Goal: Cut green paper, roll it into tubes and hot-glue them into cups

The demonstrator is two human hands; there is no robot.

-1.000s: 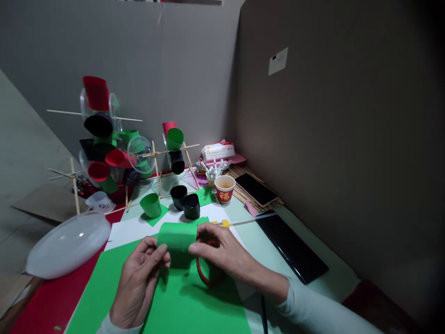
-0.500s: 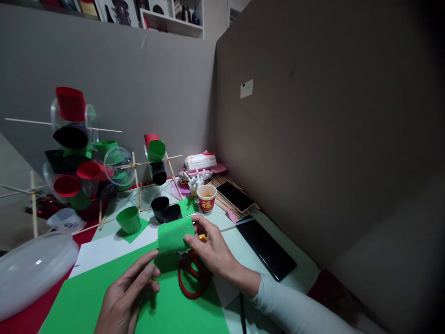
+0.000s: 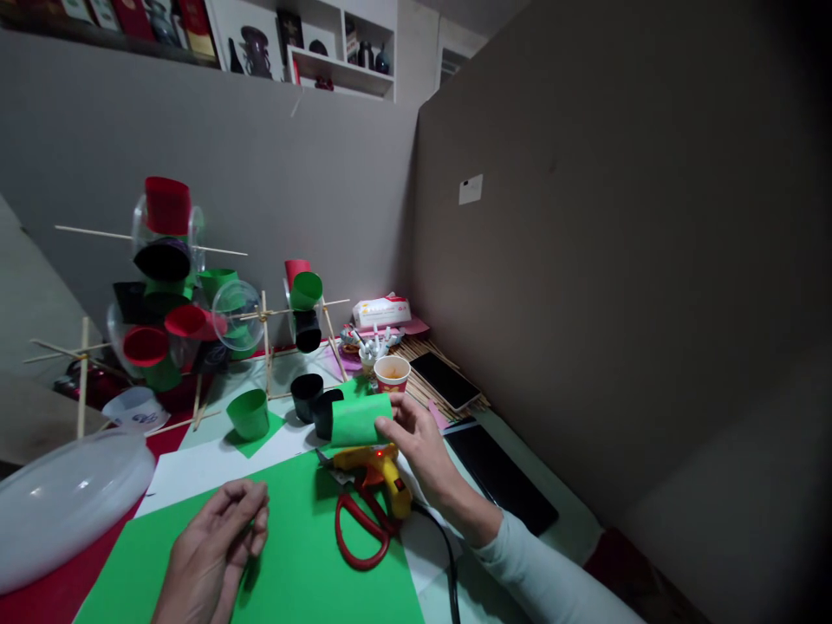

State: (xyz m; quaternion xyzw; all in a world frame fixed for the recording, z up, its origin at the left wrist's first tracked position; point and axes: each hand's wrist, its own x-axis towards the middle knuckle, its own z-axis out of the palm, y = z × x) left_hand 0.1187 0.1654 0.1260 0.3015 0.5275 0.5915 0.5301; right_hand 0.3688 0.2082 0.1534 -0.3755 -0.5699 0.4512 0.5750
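My right hand (image 3: 418, 440) pinches the right end of a rolled green paper tube (image 3: 360, 420), held on its side above the table. Just below the tube lies a yellow glue gun (image 3: 388, 477) with a small red light showing. Red-handled scissors (image 3: 364, 536) rest partly beneath the glue gun, on a large green paper sheet (image 3: 312, 572). Over the left part of this sheet, my left hand (image 3: 214, 548) is loosely curled, thumb against its fingers, with nothing visible in it. Farther back stand a green paper cup shape (image 3: 249, 414) and a black paper ring (image 3: 306, 397).
Stick frames carry a red paper tube (image 3: 167, 206) and other coloured ones at the back left. A white balloon (image 3: 71, 503) lies left. A paper cup (image 3: 392, 373), a phone (image 3: 444, 380) and a black slab-like device (image 3: 503, 477) sit right, beside a grey partition (image 3: 585, 286).
My right hand has shifted the green tube slightly right, uncovering the glue gun. My left hand has drawn away from the tube, down and left, and its fingers have curled in. The view has tilted up.
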